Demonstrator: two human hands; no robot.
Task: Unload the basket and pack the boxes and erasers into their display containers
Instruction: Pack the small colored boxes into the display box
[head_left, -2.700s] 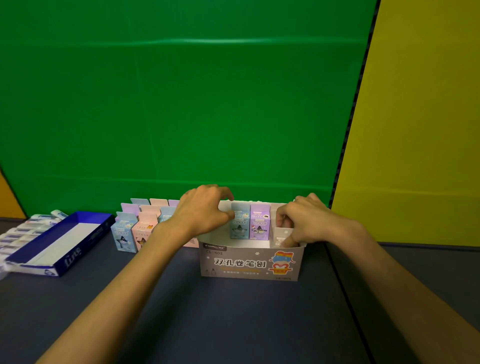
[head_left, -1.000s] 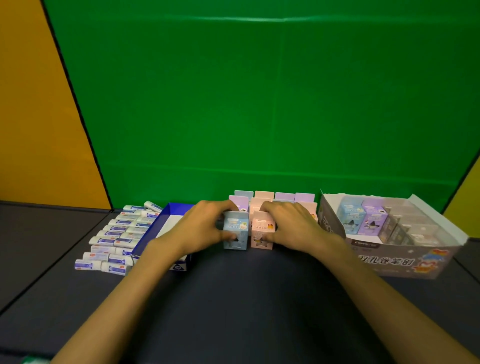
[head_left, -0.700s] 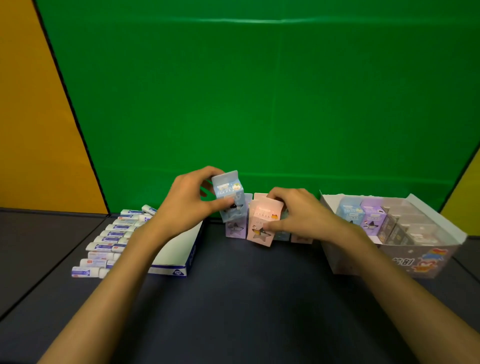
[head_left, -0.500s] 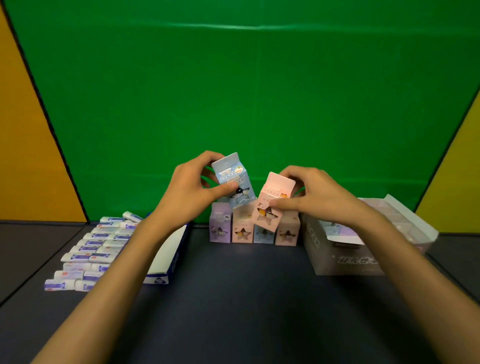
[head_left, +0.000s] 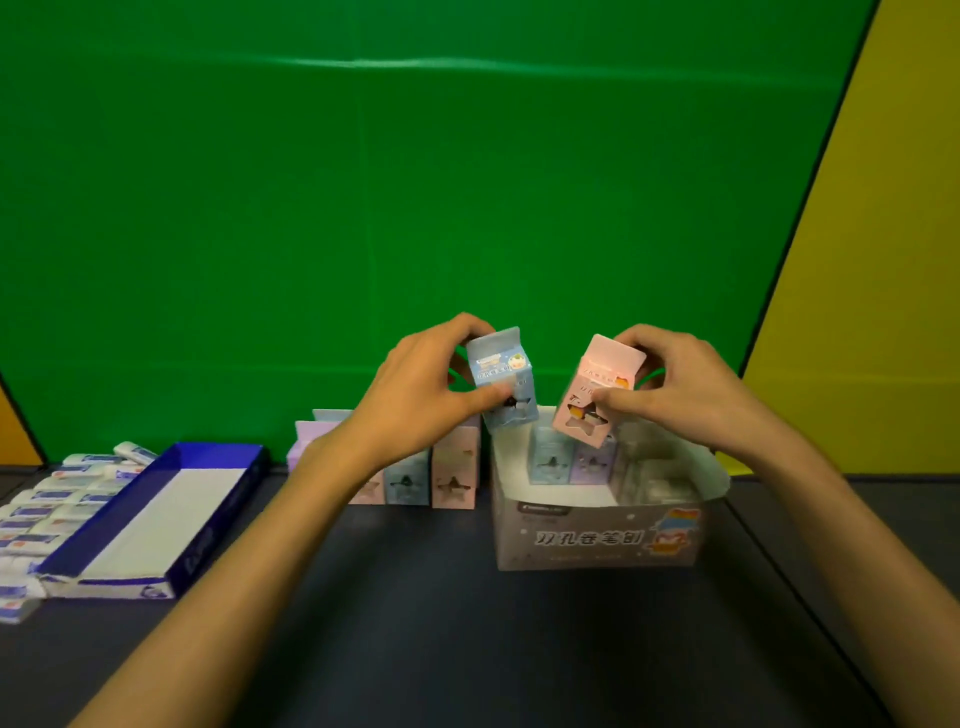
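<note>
1. The grey display carton (head_left: 597, 540) now sits right of centre on the dark table (head_left: 467, 649), and both carried boxes are over its far-left corner. Half a second ago they were still above the loose row, so I judge the transfer nearly finished and the lowering next.
2. The blue tray (head_left: 150, 519) lies at the near left with its white floor bare. The erasers (head_left: 47, 499) lie in rows just left of it, so I reckon that half of the job is untouched.
3. My left hand (head_left: 415, 400) grips the blue box (head_left: 501, 379), thumb on the front face and fingers curled round the back. The box tilts slightly and overlaps the carton's left wall.
4. My right hand (head_left: 685, 395) pinches the pink box (head_left: 597, 395), thumb on the front and fingers over the top. It leans left, its lower end dipping into the carton.
5. The loose boxes (head_left: 441, 473) stand just left of the carton, fewer than a second ago. A blue and a purple one stand inside already; the right-hand compartments are too blurred to read.
6. No basket shows in this view.
</note>
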